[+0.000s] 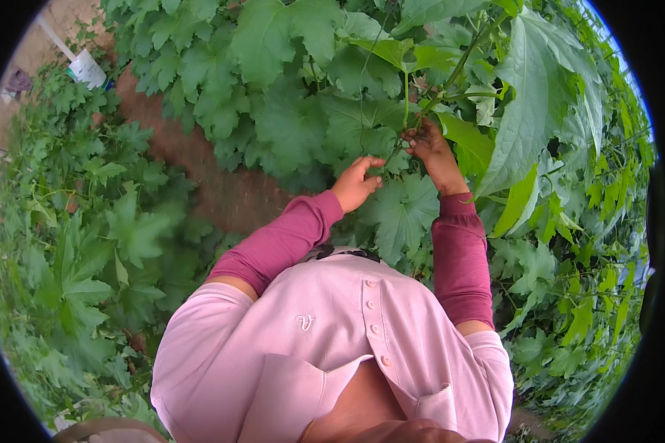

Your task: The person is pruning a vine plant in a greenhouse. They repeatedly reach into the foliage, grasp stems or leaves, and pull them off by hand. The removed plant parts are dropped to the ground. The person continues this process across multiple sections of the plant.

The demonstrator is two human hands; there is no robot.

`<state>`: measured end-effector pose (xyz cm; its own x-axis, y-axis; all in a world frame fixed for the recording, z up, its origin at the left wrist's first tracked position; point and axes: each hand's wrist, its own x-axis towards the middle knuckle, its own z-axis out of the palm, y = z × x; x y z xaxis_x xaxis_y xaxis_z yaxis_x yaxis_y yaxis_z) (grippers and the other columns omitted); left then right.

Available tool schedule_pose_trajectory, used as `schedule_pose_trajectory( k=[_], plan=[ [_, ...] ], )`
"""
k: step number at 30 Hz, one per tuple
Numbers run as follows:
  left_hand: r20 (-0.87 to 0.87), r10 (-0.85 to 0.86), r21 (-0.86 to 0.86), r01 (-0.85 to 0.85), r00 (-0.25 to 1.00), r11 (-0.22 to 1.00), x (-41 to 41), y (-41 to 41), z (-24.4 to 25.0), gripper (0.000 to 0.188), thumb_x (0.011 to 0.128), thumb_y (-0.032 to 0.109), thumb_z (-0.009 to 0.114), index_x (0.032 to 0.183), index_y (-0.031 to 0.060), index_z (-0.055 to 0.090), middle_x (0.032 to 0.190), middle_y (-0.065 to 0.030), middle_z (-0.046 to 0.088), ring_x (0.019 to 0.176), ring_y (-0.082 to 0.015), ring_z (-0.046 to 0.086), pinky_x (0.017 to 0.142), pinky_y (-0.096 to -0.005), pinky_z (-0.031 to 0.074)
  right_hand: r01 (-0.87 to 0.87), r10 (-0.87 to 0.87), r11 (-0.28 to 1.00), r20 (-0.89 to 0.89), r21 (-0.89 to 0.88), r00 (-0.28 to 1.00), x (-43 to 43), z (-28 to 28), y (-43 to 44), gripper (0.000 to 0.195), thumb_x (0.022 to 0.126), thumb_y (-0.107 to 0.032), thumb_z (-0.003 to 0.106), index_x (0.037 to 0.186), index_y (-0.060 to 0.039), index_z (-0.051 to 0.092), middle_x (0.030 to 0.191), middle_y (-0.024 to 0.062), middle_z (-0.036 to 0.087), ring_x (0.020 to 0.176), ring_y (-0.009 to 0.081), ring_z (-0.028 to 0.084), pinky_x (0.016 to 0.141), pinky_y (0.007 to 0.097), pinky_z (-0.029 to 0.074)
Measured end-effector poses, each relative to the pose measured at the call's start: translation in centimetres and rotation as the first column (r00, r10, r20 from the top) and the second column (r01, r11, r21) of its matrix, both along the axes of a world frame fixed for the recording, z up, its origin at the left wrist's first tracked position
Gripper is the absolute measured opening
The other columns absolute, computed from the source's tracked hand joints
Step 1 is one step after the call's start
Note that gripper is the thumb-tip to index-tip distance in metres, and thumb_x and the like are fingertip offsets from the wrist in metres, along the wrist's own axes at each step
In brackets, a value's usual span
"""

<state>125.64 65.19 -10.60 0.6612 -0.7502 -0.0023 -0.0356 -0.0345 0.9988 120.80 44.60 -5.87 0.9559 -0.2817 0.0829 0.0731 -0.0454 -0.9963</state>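
My right hand (429, 149) has its fingers closed around the lower part of a green vine stem (446, 83). Large lobed leaves hang beside it, among them a broad pale-green leaf (523, 105) to the right of the wrist. Just left of it is my left hand (359, 184), thumb and forefinger apart, with nothing visible between them. A thin dark string (361, 94) runs down through the foliage above the left hand. Below and between the hands spreads another lobed leaf (403, 207). Leaves and the fingers themselves hide part of the gripped stem.
Dense leafy vines (271, 111) stand in front, and more foliage (581, 288) rises on the right. A strip of brown soil (216, 183) runs between rows. Low plants (83, 277) cover the left. A white container (87, 69) lies at the upper left.
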Motion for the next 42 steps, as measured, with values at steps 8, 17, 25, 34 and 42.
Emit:
schedule_pose_trajectory(
  k=[8, 17, 25, 34, 42],
  plan=[
    [-0.095, -0.246, 0.122, 0.256, 0.965, 0.959, 2.3, -1.9, -1.3, 0.018, 0.093, 0.017, 0.054, 0.106, 0.0068, 0.060, 0.077, 0.0023, 0.055, 0.061, -0.0079, 0.052, 0.055, -0.0230, 0.043, 0.038, -0.040, 0.995, -0.024, -0.095, 0.999, -4.4, -0.2, 4.5, 0.041, 0.088, -0.001, 0.056, 0.127, -0.0059, 0.046, 0.105, 0.0041, 0.058, 0.098, 0.0153, 0.057, 0.081, 0.0291, 0.047],
    [0.131, -0.388, 0.161, 0.366, 0.912, 0.917, 0.7, -1.4, -1.6, 0.021, 0.094, 0.016, 0.050, 0.109, 0.0048, 0.060, 0.090, -0.0009, 0.065, 0.076, -0.0092, 0.059, 0.063, -0.0250, 0.048, 0.365, -0.410, 0.471, 0.167, -0.803, 0.896, -7.5, -4.6, 8.8, 0.022, 0.077, -0.013, 0.067, 0.096, -0.0041, 0.062, 0.077, 0.0130, 0.062, 0.070, 0.0280, 0.063, 0.062, 0.0379, 0.048],
    [0.077, -0.404, 0.166, 0.388, 0.912, 0.907, -0.1, -0.8, -1.4, 0.020, 0.095, 0.015, 0.048, 0.107, 0.0033, 0.060, 0.087, -0.0016, 0.064, 0.074, -0.0090, 0.060, 0.059, -0.0231, 0.047, 0.290, -0.550, 0.376, 0.039, -0.880, 0.834, -9.3, -0.2, 11.3, 0.019, 0.080, -0.025, 0.062, 0.079, -0.0067, 0.057, 0.077, 0.0133, 0.063, 0.069, 0.0332, 0.063, 0.059, 0.0431, 0.049],
    [0.045, -0.337, 0.113, 0.331, 0.940, 0.937, -1.0, -0.8, -0.4, 0.019, 0.096, 0.014, 0.045, 0.105, 0.0006, 0.057, 0.091, -0.0052, 0.064, 0.075, -0.0137, 0.065, 0.058, -0.0247, 0.050, 0.398, -0.502, 0.432, 0.151, -0.809, 0.852, -10.3, -1.9, 10.7, 0.007, 0.082, -0.008, 0.060, 0.083, -0.0026, 0.057, 0.074, 0.0127, 0.061, 0.067, 0.0267, 0.061, 0.056, 0.0368, 0.046],
    [0.094, -0.258, 0.092, 0.250, 0.961, 0.964, -1.8, -0.4, 1.6, 0.021, 0.095, 0.016, 0.049, 0.107, -0.0009, 0.057, 0.091, -0.0086, 0.064, 0.075, -0.0147, 0.065, 0.065, -0.0272, 0.052, 0.290, -0.272, 0.935, -0.111, 0.203, 0.956, -13.7, 3.9, 12.8, 0.013, 0.091, -0.012, 0.058, 0.099, -0.0024, 0.058, 0.087, 0.0016, 0.061, 0.072, 0.0100, 0.056, 0.067, 0.0245, 0.046]
  ],
)
